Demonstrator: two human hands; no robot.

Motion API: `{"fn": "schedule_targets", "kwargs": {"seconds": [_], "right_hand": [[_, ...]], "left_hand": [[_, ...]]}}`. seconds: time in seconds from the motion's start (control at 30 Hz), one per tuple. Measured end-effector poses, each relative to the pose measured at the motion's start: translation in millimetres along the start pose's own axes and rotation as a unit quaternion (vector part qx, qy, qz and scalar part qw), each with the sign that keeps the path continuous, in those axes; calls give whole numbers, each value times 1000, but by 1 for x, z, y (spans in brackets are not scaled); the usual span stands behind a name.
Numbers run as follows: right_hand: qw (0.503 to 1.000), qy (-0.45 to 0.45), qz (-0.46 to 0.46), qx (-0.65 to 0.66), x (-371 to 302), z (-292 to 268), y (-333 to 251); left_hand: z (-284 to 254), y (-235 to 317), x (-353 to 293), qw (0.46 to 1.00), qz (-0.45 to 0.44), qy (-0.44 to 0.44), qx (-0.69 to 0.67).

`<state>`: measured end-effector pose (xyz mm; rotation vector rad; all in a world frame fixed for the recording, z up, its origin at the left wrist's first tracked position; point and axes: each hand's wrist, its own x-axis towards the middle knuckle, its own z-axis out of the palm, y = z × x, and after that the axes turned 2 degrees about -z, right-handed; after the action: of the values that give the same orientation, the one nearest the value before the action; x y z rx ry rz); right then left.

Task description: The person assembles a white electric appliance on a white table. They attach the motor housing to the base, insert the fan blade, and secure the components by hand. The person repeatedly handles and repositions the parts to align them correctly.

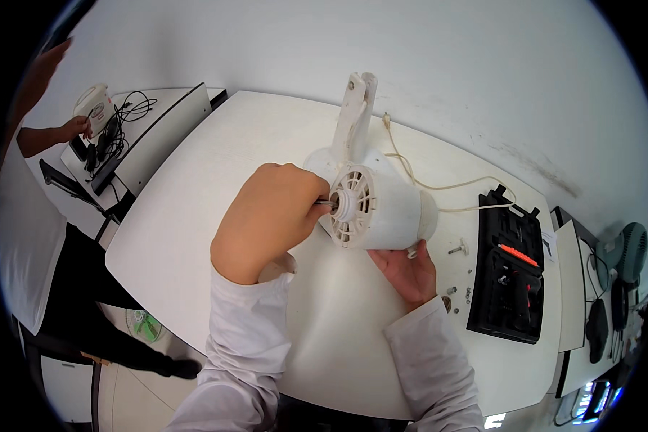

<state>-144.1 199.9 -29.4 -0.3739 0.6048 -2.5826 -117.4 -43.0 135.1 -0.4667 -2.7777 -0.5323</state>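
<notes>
A white fan motor housing (pixel 396 212) with a slotted round front grille is on the table, a hinged bracket (pixel 351 119) rising behind it. My left hand (pixel 270 212) is closed at the front hub, fingers pinched on the thin metal shaft (pixel 325 203) there. Its fingertips are partly hidden behind the back of the hand. Palm up, my right hand (pixel 409 277) cups the housing from below, near a small white knob (pixel 412 253). The fingers under the housing are mostly out of sight.
Right of my right hand lie small screws, nuts and a white-headed bolt (pixel 459 247). Beyond them is an open black tool case (pixel 507 273). A cream power cord (pixel 475 183) trails behind the motor. A person (pixel 43 237) stands at left, hand on a white device.
</notes>
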Motion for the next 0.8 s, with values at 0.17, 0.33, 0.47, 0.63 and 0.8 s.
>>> {"fn": "schedule_targets", "kwargs": {"seconds": [0.17,0.33,0.47,0.63,0.8], "right_hand": [[999,-15,5,-45,-1,-2,-2],[979,-10,49,-195,3,22,-12],[966,-1,73,-247,4,28,-15],[945,32,121,-302,4,32,-22],[915,28,48,-400,2,45,-27]], "left_hand": [[5,-16,2,998,-17,-30,-47],[10,-38,5,980,-133,-145,-43],[10,-42,4,975,-160,-154,-23],[11,-42,3,976,-158,-150,-19],[4,-42,0,979,-153,-131,-17]]}}
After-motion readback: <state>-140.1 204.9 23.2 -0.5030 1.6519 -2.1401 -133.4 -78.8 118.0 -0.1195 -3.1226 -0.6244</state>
